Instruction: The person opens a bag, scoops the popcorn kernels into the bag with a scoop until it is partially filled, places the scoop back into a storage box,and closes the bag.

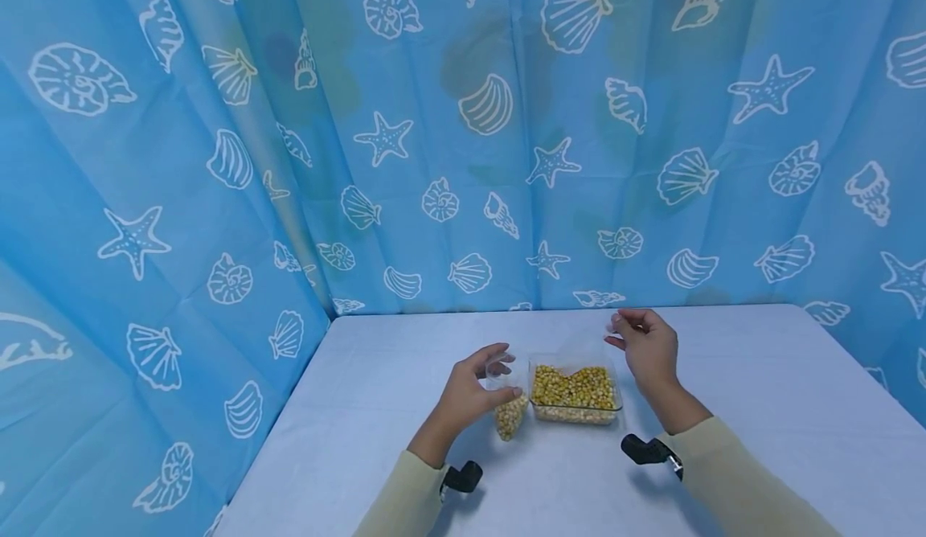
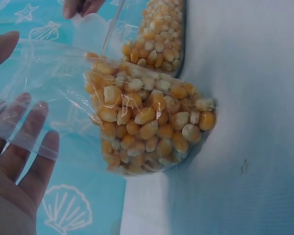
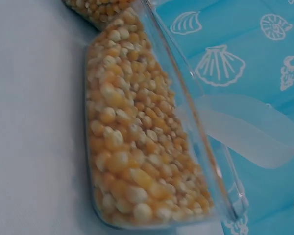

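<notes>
My left hand holds a clear plastic bag by its upper part, thumb on one side and fingers on the other. Yellow and whitish corn kernels fill the bag's lower end, which hangs close over the table in the left wrist view. Just right of it stands a clear rectangular container with corn kernels heaped inside. Between thumb and fingers, my right hand pinches the end of a translucent plastic scoop. The scoop's wide part hangs at the container's far rim, and no kernels show in it.
A white cloth covers the table. Behind it and to the left hangs a blue curtain printed with white shells and starfish. A black wrist camera sits below the left hand, and another below the right.
</notes>
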Demonstrator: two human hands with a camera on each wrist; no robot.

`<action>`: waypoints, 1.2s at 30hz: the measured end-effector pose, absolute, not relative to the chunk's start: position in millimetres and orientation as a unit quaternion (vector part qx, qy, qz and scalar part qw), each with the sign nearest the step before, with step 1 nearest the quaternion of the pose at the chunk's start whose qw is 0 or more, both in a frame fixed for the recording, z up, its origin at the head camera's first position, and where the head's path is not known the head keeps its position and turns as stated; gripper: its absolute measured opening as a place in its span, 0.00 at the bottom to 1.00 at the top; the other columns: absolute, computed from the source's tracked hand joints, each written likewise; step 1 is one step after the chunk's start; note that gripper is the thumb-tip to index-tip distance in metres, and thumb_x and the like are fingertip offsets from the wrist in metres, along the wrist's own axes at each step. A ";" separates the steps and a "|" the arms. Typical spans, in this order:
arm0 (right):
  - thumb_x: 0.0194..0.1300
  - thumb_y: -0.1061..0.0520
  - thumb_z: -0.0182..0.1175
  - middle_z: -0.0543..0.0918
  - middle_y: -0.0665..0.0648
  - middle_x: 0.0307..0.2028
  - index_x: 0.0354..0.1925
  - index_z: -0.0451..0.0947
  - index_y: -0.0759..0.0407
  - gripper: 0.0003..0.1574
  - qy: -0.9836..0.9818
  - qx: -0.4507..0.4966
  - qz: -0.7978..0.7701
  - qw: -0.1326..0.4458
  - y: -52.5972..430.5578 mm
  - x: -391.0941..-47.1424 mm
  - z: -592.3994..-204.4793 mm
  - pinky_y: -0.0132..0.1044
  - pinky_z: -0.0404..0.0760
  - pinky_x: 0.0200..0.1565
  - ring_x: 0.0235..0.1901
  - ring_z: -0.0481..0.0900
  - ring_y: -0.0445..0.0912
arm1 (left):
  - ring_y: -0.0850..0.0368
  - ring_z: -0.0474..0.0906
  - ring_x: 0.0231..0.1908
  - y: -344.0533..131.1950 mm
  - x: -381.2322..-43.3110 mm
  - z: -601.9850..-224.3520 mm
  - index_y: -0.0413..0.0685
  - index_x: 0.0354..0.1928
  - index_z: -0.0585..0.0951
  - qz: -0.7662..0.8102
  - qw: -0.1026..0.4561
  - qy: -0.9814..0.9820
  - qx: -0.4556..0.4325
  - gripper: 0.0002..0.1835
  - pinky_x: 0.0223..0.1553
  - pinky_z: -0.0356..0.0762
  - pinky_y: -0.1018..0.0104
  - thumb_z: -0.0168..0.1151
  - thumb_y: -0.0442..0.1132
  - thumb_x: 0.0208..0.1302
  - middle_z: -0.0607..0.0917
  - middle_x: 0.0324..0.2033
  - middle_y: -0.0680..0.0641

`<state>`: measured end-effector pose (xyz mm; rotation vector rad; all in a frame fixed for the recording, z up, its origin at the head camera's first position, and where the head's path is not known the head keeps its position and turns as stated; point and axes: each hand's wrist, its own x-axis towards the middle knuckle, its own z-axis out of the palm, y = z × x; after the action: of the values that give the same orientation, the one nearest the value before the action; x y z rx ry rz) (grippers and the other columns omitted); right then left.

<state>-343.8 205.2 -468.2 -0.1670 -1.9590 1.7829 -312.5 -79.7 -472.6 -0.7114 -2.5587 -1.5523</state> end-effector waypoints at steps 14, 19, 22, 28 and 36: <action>0.70 0.52 0.59 0.78 0.61 0.42 0.47 0.77 0.62 0.15 -0.688 -0.013 0.698 0.196 210.5 -368.6 -512.0 0.35 0.83 0.38 0.38 0.82 0.43 | 0.62 0.78 0.50 -79.5 -312.4 -473.7 0.61 0.66 0.72 -0.503 0.035 -0.830 -0.238 0.35 0.59 0.68 0.48 0.74 0.45 0.55 0.81 0.53 0.61; 0.72 0.60 0.55 0.74 0.71 0.48 0.52 0.72 0.72 0.16 -0.695 -0.056 0.705 0.128 207.0 -352.6 -491.1 0.37 0.83 0.39 0.37 0.82 0.43 | 0.59 0.78 0.50 -78.9 -313.0 -474.2 0.60 0.66 0.71 -0.506 0.033 -0.827 -0.241 0.35 0.59 0.67 0.48 0.73 0.41 0.56 0.81 0.54 0.55; 0.73 0.63 0.53 0.74 0.71 0.49 0.54 0.70 0.73 0.16 -0.702 -0.065 0.703 0.093 209.1 -349.0 -485.7 0.37 0.83 0.40 0.36 0.82 0.42 | 0.58 0.78 0.50 -78.6 -313.3 -474.5 0.60 0.66 0.71 -0.506 0.033 -0.827 -0.242 0.35 0.59 0.68 0.48 0.73 0.42 0.56 0.82 0.54 0.53; 0.71 0.63 0.56 0.76 0.66 0.44 0.52 0.72 0.72 0.15 -0.736 -0.073 0.670 0.062 211.7 -346.9 -482.3 0.36 0.83 0.40 0.35 0.83 0.44 | 0.60 0.78 0.50 -78.6 -313.2 -474.4 0.60 0.66 0.71 -0.505 0.031 -0.827 -0.245 0.35 0.59 0.68 0.47 0.73 0.45 0.56 0.81 0.55 0.52; 0.71 0.62 0.56 0.79 0.64 0.40 0.50 0.73 0.72 0.15 -0.762 -0.081 0.643 0.003 213.1 -350.5 -477.1 0.38 0.84 0.39 0.32 0.83 0.45 | 0.63 0.78 0.49 -77.4 -312.0 -475.1 0.59 0.66 0.72 -0.509 0.037 -0.822 -0.252 0.34 0.57 0.68 0.46 0.73 0.44 0.57 0.82 0.54 0.54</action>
<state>-350.5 213.1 -477.1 -0.2537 -2.3893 2.0151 -312.0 -77.4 -475.1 -0.7724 -2.5245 -1.5636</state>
